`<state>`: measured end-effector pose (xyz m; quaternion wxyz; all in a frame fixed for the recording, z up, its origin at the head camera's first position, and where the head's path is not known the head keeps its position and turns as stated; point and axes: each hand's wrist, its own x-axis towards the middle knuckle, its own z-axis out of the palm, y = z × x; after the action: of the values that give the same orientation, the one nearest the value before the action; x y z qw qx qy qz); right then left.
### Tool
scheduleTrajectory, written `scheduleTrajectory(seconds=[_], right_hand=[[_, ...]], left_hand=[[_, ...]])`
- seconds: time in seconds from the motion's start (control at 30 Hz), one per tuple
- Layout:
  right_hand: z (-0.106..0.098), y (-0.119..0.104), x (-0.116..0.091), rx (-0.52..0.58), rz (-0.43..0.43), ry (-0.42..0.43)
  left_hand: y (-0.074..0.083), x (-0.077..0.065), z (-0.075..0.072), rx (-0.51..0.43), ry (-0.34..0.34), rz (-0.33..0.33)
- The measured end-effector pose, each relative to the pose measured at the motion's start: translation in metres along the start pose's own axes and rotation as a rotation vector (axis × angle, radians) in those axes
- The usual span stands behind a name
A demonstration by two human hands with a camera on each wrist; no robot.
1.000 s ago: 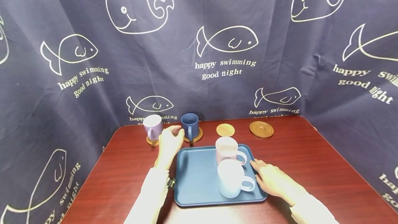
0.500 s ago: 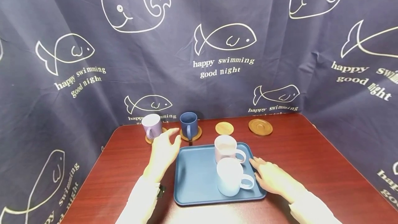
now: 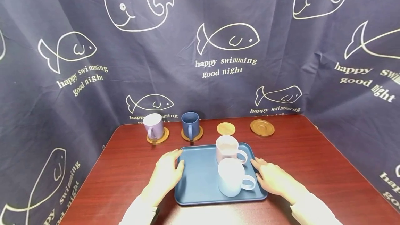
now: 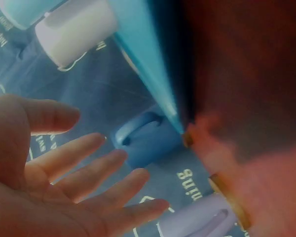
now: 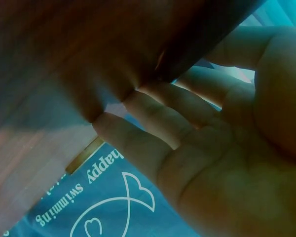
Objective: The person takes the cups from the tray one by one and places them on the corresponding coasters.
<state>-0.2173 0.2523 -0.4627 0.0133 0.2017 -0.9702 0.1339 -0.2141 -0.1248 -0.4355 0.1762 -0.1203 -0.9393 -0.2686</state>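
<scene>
A blue rectangular tray [image 3: 198,174] carries a pale pink mug [image 3: 224,152] and, in front of it, a light blue mug [image 3: 229,180], both with handles to the right. My left hand [image 3: 165,171] is at the tray's left edge, thumb toward the rim. In the left wrist view this hand [image 4: 84,182] has its fingers spread and holds nothing. My right hand [image 3: 275,178] lies along the tray's right edge. The right wrist view shows its fingertips [image 5: 103,121] resting on the table with straight fingers; the thumb is by the tray's dark side.
At the back left, a purple mug [image 3: 154,126] and a navy mug [image 3: 190,125] stand on wooden coasters. Two more coasters, one pale [image 3: 226,128] and one darker [image 3: 262,127], lie at the back right. A printed dark cloth [image 3: 225,96] hangs behind the red-brown table [image 3: 312,155].
My left hand has drawn back from between the purple and navy mugs, down and toward me, to the tray's left edge. The right hand and the tray have stayed put.
</scene>
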Motion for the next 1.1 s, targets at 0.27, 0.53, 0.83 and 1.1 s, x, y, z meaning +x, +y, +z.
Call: scheduleTrajectory(seconds=[0.27,0.53,0.83,1.1], right_hand=[[0.0,0.0,0.0,-0.005,0.003,-0.005],[-0.003,-0.002,0.0,0.004,-0.005,-0.007],[-0.002,-0.001,0.0,-0.005,-0.006,-0.011],[-0.003,-0.001,0.001,-0.004,0.005,-0.019]], left_hand=[[-0.008,-0.017,0.013,0.048,-0.148,-0.048],[-0.004,-0.029,0.015,0.099,-0.231,-0.095],[-0.005,-0.029,0.013,0.107,-0.319,-0.104],[-0.009,-0.027,0.016,0.104,-0.3,-0.083]])
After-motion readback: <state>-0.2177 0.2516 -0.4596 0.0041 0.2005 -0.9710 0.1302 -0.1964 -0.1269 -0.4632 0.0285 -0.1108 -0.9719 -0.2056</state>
